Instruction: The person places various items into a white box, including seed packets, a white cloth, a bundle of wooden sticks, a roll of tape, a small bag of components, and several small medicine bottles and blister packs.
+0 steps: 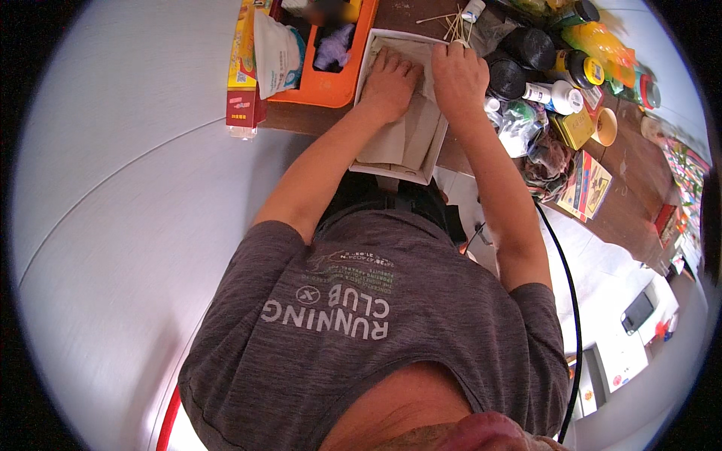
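Note:
A shallow white box (359,71) lies in front of me, lined with brown paper (415,139). My left hand (389,86) rests flat on the paper inside it, fingers slightly spread. At the box's right rim is my right hand (460,79), its fingers curled down. What those fingers hold, if anything, is hidden beneath them. Just beyond its knuckles, several cotton swabs (455,26) stick up in a loose bunch.
Left of the box stands an orange tray (320,96), with a white soft pack (278,56) and a yellow-red carton (242,105) beside it. Dark-lidded jars (529,49), a white bottle (564,98), a yellow tin (573,128) and a paper cup (605,126) crowd the table's right side.

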`<state>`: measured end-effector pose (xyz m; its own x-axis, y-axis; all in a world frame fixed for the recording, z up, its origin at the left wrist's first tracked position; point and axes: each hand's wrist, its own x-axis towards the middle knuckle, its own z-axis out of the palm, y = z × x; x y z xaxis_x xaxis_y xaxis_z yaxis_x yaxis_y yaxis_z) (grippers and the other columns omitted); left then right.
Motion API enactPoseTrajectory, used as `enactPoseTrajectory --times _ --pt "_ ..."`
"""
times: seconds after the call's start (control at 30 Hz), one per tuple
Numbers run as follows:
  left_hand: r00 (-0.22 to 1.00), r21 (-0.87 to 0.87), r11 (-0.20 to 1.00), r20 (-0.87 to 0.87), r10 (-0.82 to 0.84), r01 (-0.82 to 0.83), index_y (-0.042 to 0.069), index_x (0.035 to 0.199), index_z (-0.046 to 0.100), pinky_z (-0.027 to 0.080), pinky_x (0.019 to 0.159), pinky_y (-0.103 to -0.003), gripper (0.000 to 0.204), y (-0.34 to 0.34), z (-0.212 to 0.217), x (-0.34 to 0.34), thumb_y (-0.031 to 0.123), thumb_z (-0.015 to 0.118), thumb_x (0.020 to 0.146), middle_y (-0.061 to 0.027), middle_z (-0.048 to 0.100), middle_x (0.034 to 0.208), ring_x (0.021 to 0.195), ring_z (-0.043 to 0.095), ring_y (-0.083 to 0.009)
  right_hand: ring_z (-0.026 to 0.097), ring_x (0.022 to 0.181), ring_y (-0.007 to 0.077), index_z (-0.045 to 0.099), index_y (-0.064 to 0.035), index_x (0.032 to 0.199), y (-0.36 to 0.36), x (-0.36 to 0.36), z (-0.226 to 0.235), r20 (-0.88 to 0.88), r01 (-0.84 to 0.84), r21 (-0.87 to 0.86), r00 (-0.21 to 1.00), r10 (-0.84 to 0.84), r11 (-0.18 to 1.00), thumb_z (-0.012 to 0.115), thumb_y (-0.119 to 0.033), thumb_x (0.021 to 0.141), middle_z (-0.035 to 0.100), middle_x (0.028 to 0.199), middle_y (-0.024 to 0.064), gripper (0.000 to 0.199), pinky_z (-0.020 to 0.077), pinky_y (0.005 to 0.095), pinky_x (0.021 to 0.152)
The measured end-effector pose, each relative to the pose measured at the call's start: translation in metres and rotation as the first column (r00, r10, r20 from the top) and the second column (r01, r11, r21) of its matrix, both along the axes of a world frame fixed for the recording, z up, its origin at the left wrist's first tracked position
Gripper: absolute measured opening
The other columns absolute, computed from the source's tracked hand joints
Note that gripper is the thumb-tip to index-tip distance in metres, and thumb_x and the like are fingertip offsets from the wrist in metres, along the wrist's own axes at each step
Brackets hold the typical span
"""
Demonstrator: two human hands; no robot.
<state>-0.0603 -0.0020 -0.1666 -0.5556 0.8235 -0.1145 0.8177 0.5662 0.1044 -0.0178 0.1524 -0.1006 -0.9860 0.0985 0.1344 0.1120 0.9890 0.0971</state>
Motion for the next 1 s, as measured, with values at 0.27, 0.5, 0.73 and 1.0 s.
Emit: enactPoseTrajectory --times 0.27,0.5,0.73,1.0 --pt "0.995 -0.195 0.978 0.085 -0.055 0.071 0.010 0.141 0.055 0.010 0.124 -0.057 0.066 -0.003 0.023 0.005 0.037 0.071 0.084 -0.0120 0.058 0.136 0.138 0.043 -0.0340 0.064 0.097 0.0273 0.067 -0.0070 0.100 -0.033 0.009 -0.018 0.009 -0.254 -0.153 0.966 0.258 0.955 0.064 -0.015 0.080 0.062 0.098 0.0094 0.021 0.0546 0.0389 0.080" --pt "0.986 -0.422 0.891 0.064 -0.157 0.169 0.008 0.135 0.059 0.013 0.123 -0.059 0.096 -0.017 0.034 0.003 0.059 0.087 0.058 -0.0141 0.059 0.132 0.131 0.048 -0.0346 0.067 0.095 0.0275 0.071 -0.0057 0.095 -0.025 -0.016 -0.060 0.229 -0.181 -0.041 0.956 0.186 0.983 0.065 -0.015 0.083 0.065 0.097 0.0095 0.017 0.0596 0.0379 0.072" --pt "0.974 -0.299 0.931 0.154 -0.169 0.209 0.011 0.145 0.053 0.016 0.120 -0.063 0.093 -0.037 0.035 0.039 0.044 0.087 0.065 -0.0149 0.058 0.135 0.135 0.048 -0.0366 0.069 0.093 0.0286 0.074 -0.0087 0.097 -0.023 -0.009 -0.041 0.297 -0.289 0.018 0.916 0.271 0.957 0.064 -0.016 0.086 0.069 0.097 0.0105 0.017 0.0554 0.0410 0.075" --pt "0.963 -0.226 0.956 0.238 -0.130 0.185 0.013 0.142 0.053 0.018 0.118 -0.067 0.077 -0.050 0.022 0.060 0.033 0.082 0.074 -0.0137 0.059 0.136 0.138 0.046 -0.0399 0.066 0.106 0.0301 0.075 -0.0050 0.108 -0.025 -0.009 -0.050 0.487 -0.169 -0.017 0.859 0.156 0.985 0.062 -0.016 0.090 0.070 0.111 0.0161 0.025 0.0497 0.0470 0.089"
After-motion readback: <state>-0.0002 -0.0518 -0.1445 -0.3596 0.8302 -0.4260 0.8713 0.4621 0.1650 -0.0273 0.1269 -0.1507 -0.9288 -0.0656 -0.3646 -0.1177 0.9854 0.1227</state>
